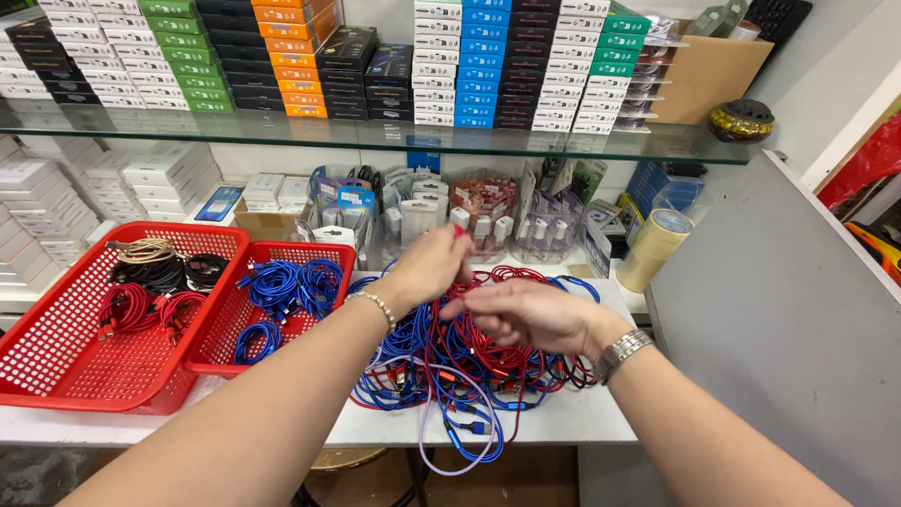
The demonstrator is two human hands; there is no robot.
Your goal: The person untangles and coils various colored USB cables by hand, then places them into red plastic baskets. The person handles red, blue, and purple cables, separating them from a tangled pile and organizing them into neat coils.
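On white counter point(582, 422) w/ red baskets point(56, 357), below glass shelf point(375, 136)

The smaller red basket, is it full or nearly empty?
Partly filled. The smaller red basket holds only coiled blue cables; bare mesh shows around them.

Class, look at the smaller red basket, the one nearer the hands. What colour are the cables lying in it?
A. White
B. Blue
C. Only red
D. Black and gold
B. The smaller red basket holds only blue cables; the red, black and gold ones lie in the larger red basket to its left, while both hands work in the mixed cable pile on the table.
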